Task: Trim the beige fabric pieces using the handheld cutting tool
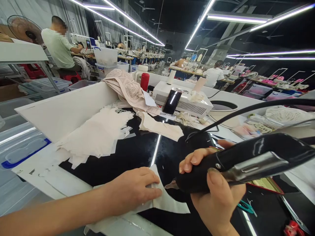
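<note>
Near the table's front edge, a piece of pale fabric (172,204) lies partly on the black glossy surface. My left hand (134,190) rests on it, fingers bent and pressed together over its upper part. My right hand (219,193) is wrapped round a black handheld tool (256,157) with a metal lever along its side and a cable at its rear. The tool's narrow metal tip (171,185) points left, close to the fabric beside my left fingertips; whether they touch is unclear. Behind my left hand is a heap of pale cut pieces (95,131), with a folded pale strip (161,126) to its right.
A phone (172,101) leans on a white vented box (187,98). Lace fabric (128,87) is piled beside a red thread spool (145,81). At the right lie teal snips (246,206) and metal scissors (292,211). A black cable arches overhead. Other people sit at distant machines.
</note>
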The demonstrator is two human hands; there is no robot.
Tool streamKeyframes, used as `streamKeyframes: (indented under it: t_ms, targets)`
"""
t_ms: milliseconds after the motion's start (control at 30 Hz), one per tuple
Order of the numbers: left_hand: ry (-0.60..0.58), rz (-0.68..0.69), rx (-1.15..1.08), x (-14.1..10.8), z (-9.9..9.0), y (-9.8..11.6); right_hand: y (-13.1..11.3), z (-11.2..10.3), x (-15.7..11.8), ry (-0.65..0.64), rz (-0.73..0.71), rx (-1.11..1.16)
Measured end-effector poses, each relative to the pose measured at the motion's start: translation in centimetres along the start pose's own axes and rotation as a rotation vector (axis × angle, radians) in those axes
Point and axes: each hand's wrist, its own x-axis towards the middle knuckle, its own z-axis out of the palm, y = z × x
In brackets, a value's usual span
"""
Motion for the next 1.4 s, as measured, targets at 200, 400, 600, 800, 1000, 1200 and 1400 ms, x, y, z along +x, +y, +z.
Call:
streamKeyframes:
  t_ms: [200, 400, 600, 800, 1000, 1200, 1400]
  targets:
    - [0.005, 0.006, 0.007, -0.2, 0.2, 0.0, 0.0, -0.2, -0.5, -0.028, -0.005, -0.011]
    - [-0.031, 0.007, 0.013, -0.1, -0.2, -0.1, -0.8, -0.6, -0.3, -0.005, -0.002, -0.023]
    - [0.030, 0.015, -0.017, 1.0, -0.8, 1.5, -3.0, -1.8, -0.3, 0.079, -0.014, -0.046]
    - [-0.003, -0.031, 0.006, 2.3, 0.6, 4.2, -3.4, -3.3, -1.8, 0.064, -0.035, -0.113]
    - [0.012, -0.068, 0.141, 1.8, 1.6, 4.8, -3.7, -3.3, -2.4, 0.050, -0.050, -0.124]
    - [0.058, -0.086, 0.089, 0.7, 1.4, 4.7, -4.1, -3.3, -2.6, 0.054, -0.001, -0.126]
    - [0.062, -0.066, 0.092, 0.3, 1.7, 4.7, -3.9, -3.1, -2.3, 0.061, -0.011, -0.123]
